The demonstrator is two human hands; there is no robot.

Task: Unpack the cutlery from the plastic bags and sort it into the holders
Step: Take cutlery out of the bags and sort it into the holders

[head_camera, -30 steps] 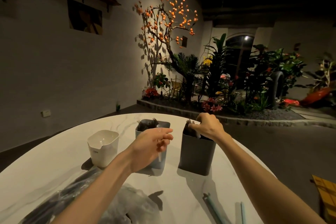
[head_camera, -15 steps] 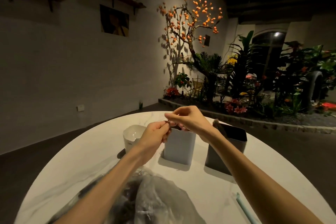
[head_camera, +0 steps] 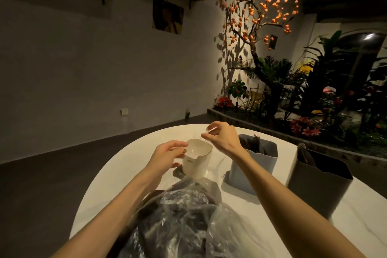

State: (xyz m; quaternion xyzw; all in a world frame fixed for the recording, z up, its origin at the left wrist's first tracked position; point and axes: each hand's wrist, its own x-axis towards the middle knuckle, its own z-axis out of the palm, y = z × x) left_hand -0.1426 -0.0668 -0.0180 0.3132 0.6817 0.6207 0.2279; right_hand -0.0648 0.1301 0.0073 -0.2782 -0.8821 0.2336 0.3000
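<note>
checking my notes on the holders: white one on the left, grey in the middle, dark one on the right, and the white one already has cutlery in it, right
Not quite. In the head view the white holder looks empty inside; the cutlery is in the grey holder, and some dark pieces stand in the dark holder. The left-to-right order is as you say.

Hands moved from grey holder to white holder.

white holder, small mark (perhaps a logo), unreadable
</note>
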